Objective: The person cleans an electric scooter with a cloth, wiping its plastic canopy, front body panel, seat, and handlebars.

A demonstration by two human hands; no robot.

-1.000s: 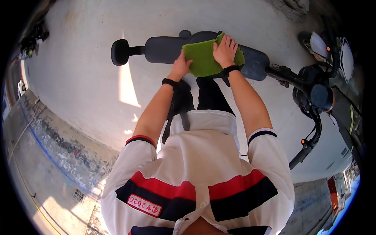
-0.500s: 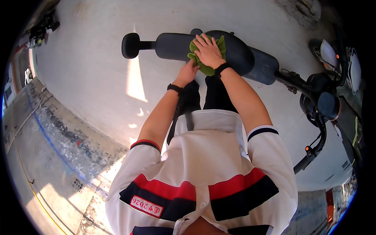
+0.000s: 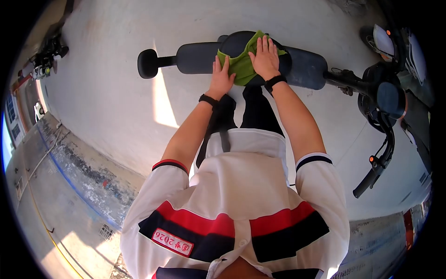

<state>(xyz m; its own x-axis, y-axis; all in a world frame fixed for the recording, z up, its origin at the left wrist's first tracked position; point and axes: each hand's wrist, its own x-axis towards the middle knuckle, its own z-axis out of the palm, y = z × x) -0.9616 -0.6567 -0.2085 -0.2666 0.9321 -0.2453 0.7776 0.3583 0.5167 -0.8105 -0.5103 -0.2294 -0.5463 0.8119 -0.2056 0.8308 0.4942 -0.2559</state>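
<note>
A green cloth (image 3: 242, 65) lies spread over the black rounded seat (image 3: 234, 43) of a scooter. My right hand (image 3: 265, 59) rests flat on the cloth's right part, fingers stretched out. At the cloth's left edge is my left hand (image 3: 221, 77), its fingers apart and pointing up the picture, the fingertips at the cloth and the rear seat (image 3: 197, 58). Both wrists wear black bands. Right of the rounded seat the dark footboard (image 3: 305, 69) runs toward the handlebar column.
The scooter's handlebar grip (image 3: 367, 182) reaches down on the right. Another light-coloured vehicle (image 3: 383, 43) stands at the upper right. A small padded backrest (image 3: 147, 63) ends the scooter at the left. Parked two-wheelers (image 3: 49, 53) are at the far upper left.
My right hand has moved right along the seat, and the cloth is now spread wider. The left hand has opened and shifted up slightly. The rounded seat part has swung left relative to the footboard.
</note>
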